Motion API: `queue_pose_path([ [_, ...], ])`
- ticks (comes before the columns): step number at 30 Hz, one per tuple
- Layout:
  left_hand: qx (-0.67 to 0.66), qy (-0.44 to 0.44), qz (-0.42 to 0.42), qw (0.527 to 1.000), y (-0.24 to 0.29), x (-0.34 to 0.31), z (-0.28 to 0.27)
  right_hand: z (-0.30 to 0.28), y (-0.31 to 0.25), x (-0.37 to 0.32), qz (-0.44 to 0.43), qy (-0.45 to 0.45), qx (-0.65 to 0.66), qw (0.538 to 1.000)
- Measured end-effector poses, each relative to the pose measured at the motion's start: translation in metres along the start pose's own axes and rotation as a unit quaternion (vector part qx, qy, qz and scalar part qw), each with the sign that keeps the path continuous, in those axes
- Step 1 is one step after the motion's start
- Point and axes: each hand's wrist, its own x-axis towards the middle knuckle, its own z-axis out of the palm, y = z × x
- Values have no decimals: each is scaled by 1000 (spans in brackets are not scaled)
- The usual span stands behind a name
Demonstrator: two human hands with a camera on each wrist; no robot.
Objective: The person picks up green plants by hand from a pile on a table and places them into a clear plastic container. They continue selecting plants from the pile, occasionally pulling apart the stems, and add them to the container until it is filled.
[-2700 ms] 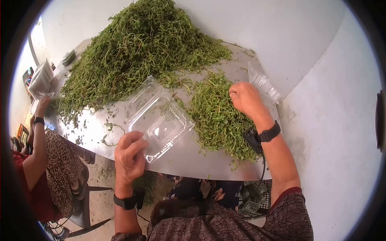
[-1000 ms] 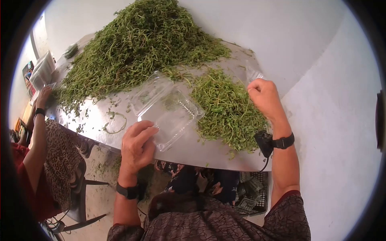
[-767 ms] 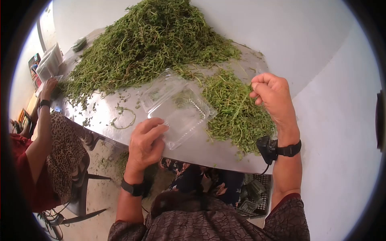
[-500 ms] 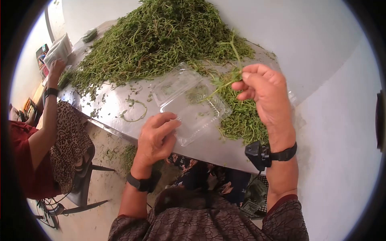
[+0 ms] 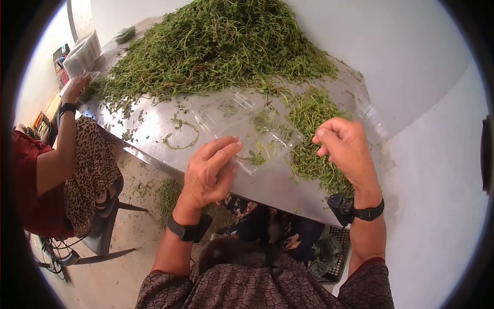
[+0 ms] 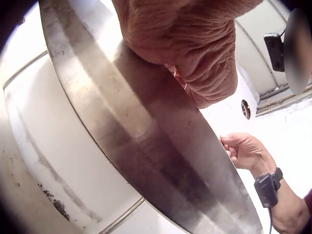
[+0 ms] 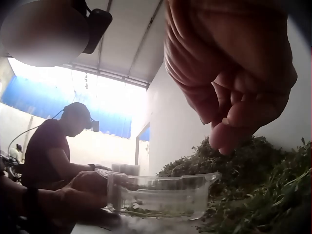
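Observation:
My left hand [image 5: 211, 172] grips the near-left edge of an unfolded clear plastic container [image 5: 280, 147], its lid side lying toward the back left. A few green sprigs [image 5: 260, 154] lie inside the base. Over the near side of the smaller green pile [image 5: 314, 110] hangs my right hand [image 5: 345, 149], fingers loosely bent, nothing visible between them. The right wrist view shows that hand [image 7: 239, 83] above and to the right of the container [image 7: 158, 195]. In the left wrist view my left hand [image 6: 190, 44] covers what it grips.
A large heap of greens [image 5: 221, 46] covers the back of the metal table [image 5: 154, 123]. One curled stem [image 5: 195, 136] lies left of the container. Nested clear containers [image 5: 373, 116] stand by the right wall. Another person [image 5: 54, 165] works at the left.
My right hand rose from the small pile with a long sprig, brought it toward the container and let it go, then moved back right. Sprigs now lie in the base.

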Motion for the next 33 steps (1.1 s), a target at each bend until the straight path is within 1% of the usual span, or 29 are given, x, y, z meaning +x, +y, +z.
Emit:
queue_pose_path([
  [3,-1,15,14,1000,-2,-2,1,-9,14,4,-5,15,-4,1000],
  [4,14,15,45,999,-5,-3,-1,-13,20,6,-4,21,-6,1000],
  [5,26,15,80,996,-8,-2,-1,-19,26,10,-27,46,-52,997],
  [6,15,13,90,996,-7,-1,-1,-28,31,13,-48,75,-102,991],
  [7,26,15,84,996,-5,0,-2,-36,32,16,-45,90,-108,989],
  [9,33,21,64,997,-3,-2,0,-50,34,24,-73,156,-186,967],
  [10,24,19,71,997,-3,-2,0,-57,37,28,-69,166,-191,965],
  [13,-2,12,33,999,-1,-1,-1,-71,50,38,-54,165,-198,965],
  [15,-5,11,33,999,0,0,-1,-76,56,44,-18,130,-287,949],
  [16,-4,11,31,999,0,0,-2,-77,57,46,-17,133,-287,949],
  [18,0,9,32,999,-1,0,-2,-75,58,52,8,83,-326,942],
  [22,-3,9,24,1000,1,0,-2,-64,66,60,-15,90,-363,927],
  [24,-1,8,24,1000,1,0,-2,-62,77,66,-27,108,-395,912],
  [26,1,9,24,1000,2,0,-3,-62,84,71,-13,94,-419,903],
  [27,-6,4,3,1000,3,-1,-3,-62,86,73,2,80,-443,893],
  [28,-14,-3,-18,1000,4,-1,-3,-63,89,74,2,81,-443,893],
  [30,-15,-3,-16,1000,3,-2,-3,-63,93,76,33,78,-443,893],
  [31,-16,-2,-15,1000,3,-2,-3,-64,94,75,34,78,-443,893],
  [33,-13,-5,-17,1000,3,-2,-3,-65,97,74,-6,109,-433,895],
])
